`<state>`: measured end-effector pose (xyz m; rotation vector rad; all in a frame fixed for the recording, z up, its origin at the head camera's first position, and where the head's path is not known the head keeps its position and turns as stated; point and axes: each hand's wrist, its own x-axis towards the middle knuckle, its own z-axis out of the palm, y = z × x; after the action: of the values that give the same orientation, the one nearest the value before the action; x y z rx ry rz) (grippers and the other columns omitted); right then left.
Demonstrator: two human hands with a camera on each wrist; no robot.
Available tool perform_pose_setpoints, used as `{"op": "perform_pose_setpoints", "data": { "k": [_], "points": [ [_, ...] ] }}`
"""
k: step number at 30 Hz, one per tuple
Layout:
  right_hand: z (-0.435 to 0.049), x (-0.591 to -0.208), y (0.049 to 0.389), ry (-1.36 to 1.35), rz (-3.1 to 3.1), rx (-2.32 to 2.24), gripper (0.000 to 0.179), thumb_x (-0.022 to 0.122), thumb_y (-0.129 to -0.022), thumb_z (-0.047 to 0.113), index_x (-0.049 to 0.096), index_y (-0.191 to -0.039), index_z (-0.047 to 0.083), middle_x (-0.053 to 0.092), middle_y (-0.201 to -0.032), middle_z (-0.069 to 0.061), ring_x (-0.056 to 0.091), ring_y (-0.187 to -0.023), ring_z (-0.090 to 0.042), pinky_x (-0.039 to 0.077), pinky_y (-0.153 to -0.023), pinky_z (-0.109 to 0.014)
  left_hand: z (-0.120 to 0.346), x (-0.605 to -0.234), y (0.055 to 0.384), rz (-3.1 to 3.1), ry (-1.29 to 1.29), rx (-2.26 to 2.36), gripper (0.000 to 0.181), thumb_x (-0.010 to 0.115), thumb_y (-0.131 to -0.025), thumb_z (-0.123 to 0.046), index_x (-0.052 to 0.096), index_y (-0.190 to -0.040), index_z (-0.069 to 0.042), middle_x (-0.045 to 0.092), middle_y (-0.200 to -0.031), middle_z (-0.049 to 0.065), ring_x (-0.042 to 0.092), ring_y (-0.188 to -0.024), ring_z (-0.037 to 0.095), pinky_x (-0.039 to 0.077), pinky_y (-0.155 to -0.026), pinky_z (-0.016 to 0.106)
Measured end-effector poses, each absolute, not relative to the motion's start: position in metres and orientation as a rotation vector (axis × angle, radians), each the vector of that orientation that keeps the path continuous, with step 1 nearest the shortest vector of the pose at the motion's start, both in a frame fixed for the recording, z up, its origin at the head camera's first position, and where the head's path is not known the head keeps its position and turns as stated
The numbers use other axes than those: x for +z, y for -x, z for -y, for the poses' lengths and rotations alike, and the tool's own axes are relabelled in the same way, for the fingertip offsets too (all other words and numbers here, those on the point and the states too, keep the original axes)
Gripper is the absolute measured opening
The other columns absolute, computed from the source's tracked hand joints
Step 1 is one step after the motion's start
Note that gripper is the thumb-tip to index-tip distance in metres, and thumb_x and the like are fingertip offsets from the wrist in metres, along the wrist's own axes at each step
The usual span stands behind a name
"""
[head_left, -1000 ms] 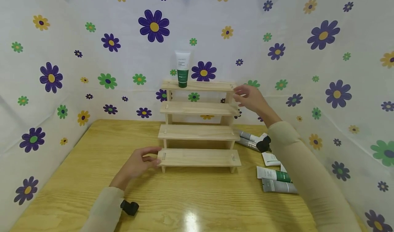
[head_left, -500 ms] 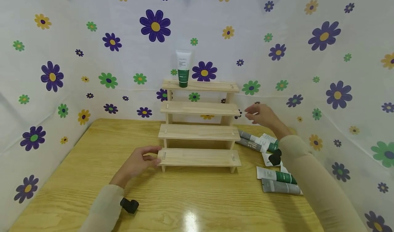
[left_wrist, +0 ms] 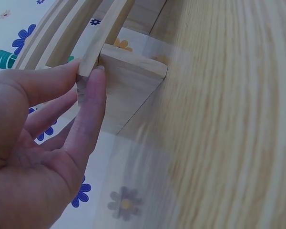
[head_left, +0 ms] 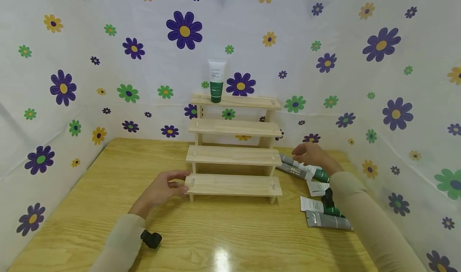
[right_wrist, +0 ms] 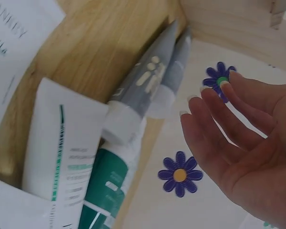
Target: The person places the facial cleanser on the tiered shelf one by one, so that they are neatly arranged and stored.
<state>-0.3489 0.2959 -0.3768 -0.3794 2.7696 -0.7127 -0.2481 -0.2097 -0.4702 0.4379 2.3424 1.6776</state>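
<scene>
A four-step wooden display rack (head_left: 234,184) stands on the table. My left hand (head_left: 162,190) pinches the left end of its lowest board; in the left wrist view, thumb and fingers (left_wrist: 90,114) lie on either side of the board's end. Upright on the top step, toward the left, is a white-and-green squeeze tube (head_left: 217,81). My right hand (head_left: 313,156) hovers over the tubes right of the rack, fingers loosely bent and holding nothing. Nearest to it lie a grey tube (right_wrist: 138,90) with a white cap and a tube with a green end (right_wrist: 105,176).
More tubes lie flat at the right: a white one (head_left: 317,188), a white-and-green one (head_left: 312,204) and a grey one (head_left: 328,220). Flower-patterned white sheeting (head_left: 151,71) encloses the back and sides of the wooden table (head_left: 223,224).
My right hand has come down from the right end of the top step to just above the tubes. My left hand keeps its grip on the lowest board.
</scene>
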Motion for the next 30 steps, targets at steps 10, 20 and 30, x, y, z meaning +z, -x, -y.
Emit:
{"op": "perform_pose_setpoints", "data": {
  "k": [10, 20, 30],
  "points": [
    [-0.312, -0.403, 0.355, 0.282, -2.74, -0.567, 0.03, 0.066, -0.1, 0.014, 0.068, -0.122, -0.006, 0.07, -0.12, -0.026, 0.067, -0.094, -0.026, 0.062, -0.083, -0.039, 0.208, -0.466, 0.246, -2.33, -0.432, 1.674, 0.055, 0.07, -0.099, -0.013, 0.051, -0.149, 0.0, 0.05, -0.151, 0.027, 0.073, -0.1, 0.021, 0.064, -0.086, 0.038],
    [-0.315, -0.414, 0.358, 0.337, -2.775, -0.587, 0.024, 0.072, -0.095, 0.012, 0.073, -0.111, -0.005, 0.074, -0.109, -0.025, 0.068, -0.085, -0.024, 0.06, -0.07, -0.032, 0.208, -0.469, 0.249, -2.316, -0.451, 1.715, 0.053, 0.068, -0.099, -0.007, 0.05, -0.148, 0.004, 0.052, -0.144, 0.031, 0.073, -0.1, 0.017, 0.065, -0.083, 0.032],
    [-0.31, -0.418, 0.356, 0.323, -2.798, -0.515, 0.026, 0.078, -0.09, 0.011, 0.074, -0.11, -0.006, 0.074, -0.111, -0.025, 0.069, -0.102, -0.036, 0.059, -0.093, -0.051, 0.21, -0.471, 0.25, -2.302, -0.493, 1.731, 0.055, 0.068, -0.1, -0.007, 0.048, -0.149, 0.005, 0.049, -0.149, 0.032, 0.072, -0.103, 0.021, 0.064, -0.083, 0.027]
  ]
}}
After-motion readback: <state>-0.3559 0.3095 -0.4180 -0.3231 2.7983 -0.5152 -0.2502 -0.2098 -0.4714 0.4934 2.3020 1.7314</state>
